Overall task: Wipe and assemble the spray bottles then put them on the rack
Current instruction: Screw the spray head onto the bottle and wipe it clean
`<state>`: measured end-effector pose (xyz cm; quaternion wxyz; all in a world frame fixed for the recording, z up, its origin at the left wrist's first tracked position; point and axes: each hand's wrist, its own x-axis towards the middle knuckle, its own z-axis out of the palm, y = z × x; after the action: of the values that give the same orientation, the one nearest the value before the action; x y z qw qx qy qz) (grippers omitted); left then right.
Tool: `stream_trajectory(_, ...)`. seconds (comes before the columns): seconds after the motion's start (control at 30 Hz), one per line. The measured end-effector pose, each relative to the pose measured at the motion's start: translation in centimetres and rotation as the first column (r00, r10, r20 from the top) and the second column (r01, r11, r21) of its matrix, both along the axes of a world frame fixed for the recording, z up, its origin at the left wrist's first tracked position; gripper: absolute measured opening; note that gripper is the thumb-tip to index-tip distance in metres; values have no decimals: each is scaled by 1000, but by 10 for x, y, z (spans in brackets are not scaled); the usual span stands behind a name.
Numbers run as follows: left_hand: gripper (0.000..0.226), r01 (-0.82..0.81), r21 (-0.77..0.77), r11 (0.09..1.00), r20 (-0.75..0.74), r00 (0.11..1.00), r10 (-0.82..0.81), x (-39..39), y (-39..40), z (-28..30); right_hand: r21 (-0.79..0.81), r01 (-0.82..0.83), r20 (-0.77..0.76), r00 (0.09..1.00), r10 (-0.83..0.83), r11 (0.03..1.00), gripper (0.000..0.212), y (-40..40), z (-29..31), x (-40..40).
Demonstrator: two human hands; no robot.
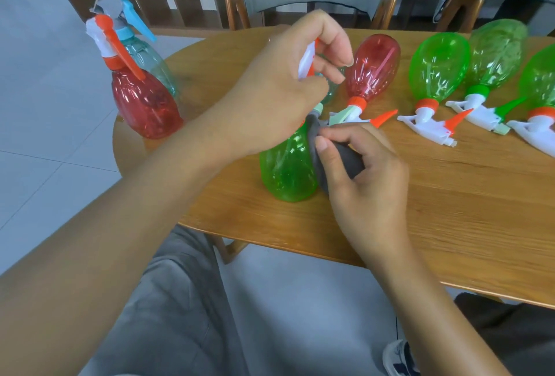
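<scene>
Far left on your oval wooden tabletop [450, 201], an upright red plastic spray bottle [145, 102] stands just ahead of a pale blue one [148, 58]. Centre, your left hand [285, 87] curls round the white trigger head [307, 64] of the upright green plastic bottle [286, 171], while your right hand [365, 165] pinches a dark grey cloth [327, 153] against its side. Rightward lie a red bottle [374, 67] and three green ones [440, 69], on their sides.

Bare table [450, 210] right of green bottle [285, 171]; lying bottles [438, 66] crowd far edge.
</scene>
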<state>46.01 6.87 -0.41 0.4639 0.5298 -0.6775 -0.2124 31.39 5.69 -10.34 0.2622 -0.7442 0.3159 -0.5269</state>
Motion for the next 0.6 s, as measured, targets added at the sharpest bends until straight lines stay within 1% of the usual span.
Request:
stream_trajectory(0.07,40,6,1,1000,18,1000,-6,1,1,0,-70,32,-9,999,-32,997,4,3,-4,-2)
stream_trajectory(0.13,39,10,3,1000,28,1000,-10,1,1,-1,-104,44,-13,999,-45,994,4,6,-6,-3)
stream_trajectory(0.33,40,50,19,999,64,997,-51,3,0,1,-10,-16,-9,1000,15,1000,4,2,-1,-3)
stream_trajectory(0.5,40,48,29,998,76,996,-51,3,0,4,-25,-44,-133,990,41,999,10,-3,2,-7)
stream_trajectory(0.6,40,43,36,998,68,997,-46,2,0,2,11,-25,-173,985,26,1000,13,-1,-6,-13)
